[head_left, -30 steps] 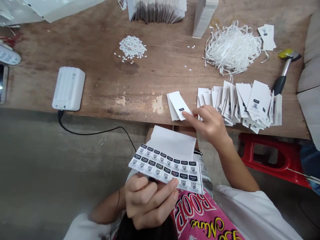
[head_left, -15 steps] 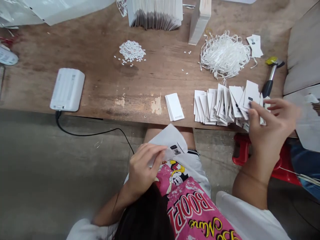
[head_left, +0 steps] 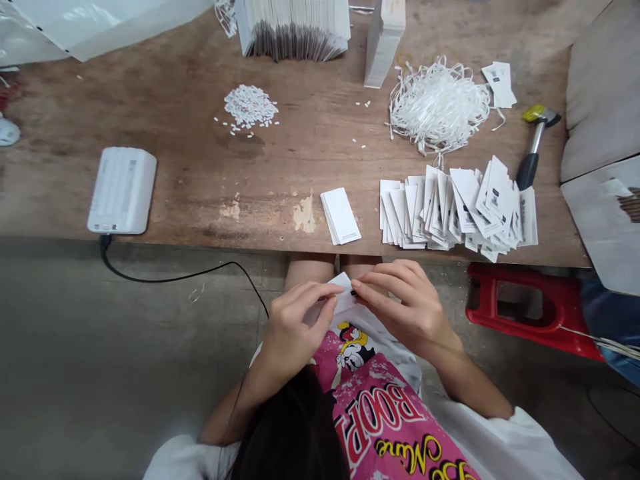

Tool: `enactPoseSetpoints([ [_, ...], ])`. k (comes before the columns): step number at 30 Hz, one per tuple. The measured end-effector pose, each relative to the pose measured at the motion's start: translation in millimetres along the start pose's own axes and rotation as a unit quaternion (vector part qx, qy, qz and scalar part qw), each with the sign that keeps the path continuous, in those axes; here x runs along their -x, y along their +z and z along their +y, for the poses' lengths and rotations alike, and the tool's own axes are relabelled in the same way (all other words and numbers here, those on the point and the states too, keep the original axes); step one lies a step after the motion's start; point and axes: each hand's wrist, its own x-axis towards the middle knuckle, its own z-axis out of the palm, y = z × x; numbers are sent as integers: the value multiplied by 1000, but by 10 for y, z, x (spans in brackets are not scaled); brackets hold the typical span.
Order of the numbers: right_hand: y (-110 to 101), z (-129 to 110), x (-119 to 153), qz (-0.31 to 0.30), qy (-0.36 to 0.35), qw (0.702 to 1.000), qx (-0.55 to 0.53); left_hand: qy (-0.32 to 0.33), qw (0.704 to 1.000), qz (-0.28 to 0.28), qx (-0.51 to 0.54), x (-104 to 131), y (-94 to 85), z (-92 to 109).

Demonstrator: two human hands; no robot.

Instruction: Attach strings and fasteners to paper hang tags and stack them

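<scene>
White paper, a small sheet (head_left: 342,283), hangs between both hands at lower centre of the frame, below the near edge of the surface (head_left: 200,173). The left hand (head_left: 295,327) has its fingers pinching it; the right hand (head_left: 413,307) brings its fingers to a dark label (head_left: 353,293), but with the thumb hidden I cannot tell whether they grip. Work seems partway: at right centre, a fanned row of cards (head_left: 440,207) shows dark marks on several, apparently done; the small stack (head_left: 342,216) at centre shows none on top, its stage unclear. Farther back, upper centre, a packed block of cards (head_left: 295,30) probably remains. Of containers, a plastic bag (head_left: 110,27) covers the upper left, contents unreadable
</scene>
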Motion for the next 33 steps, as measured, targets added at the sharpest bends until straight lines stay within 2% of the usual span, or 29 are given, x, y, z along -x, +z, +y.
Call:
enactPoseSetpoints([
  [3,12,70,57,-1,-33,999,36,-49,998,-35,31,-40,3,-48],
  [9,23,101,72,-8,-68,997,29,-124,972,-152,127,-191,29,-164],
  [15,30,148,21,-79,-24,996,-23,-181,934,-210,225,-264,-8,-205],
  [19,31,180,-4,-76,-49,994,-63,-215,900,-254,280,-299,-14,-264],
  [25,36,172,-29,-58,-48,989,-126,-239,857,-282,359,-322,1,-343],
  [27,15,156,-45,-51,-43,987,-149,-227,866,-287,340,-316,10,-346],
  [29,-18,162,-84,-49,-22,982,-183,-184,912,-260,259,-305,37,-337],
  [31,-51,216,-162,-47,19,975,-217,-119,968,-195,104,-298,87,-320],
  [32,-61,268,-221,-43,40,973,-223,-90,983,-160,10,-298,119,-310],
  [33,-64,334,-291,-39,59,973,-218,-68,985,-132,-83,-301,153,-300],
])
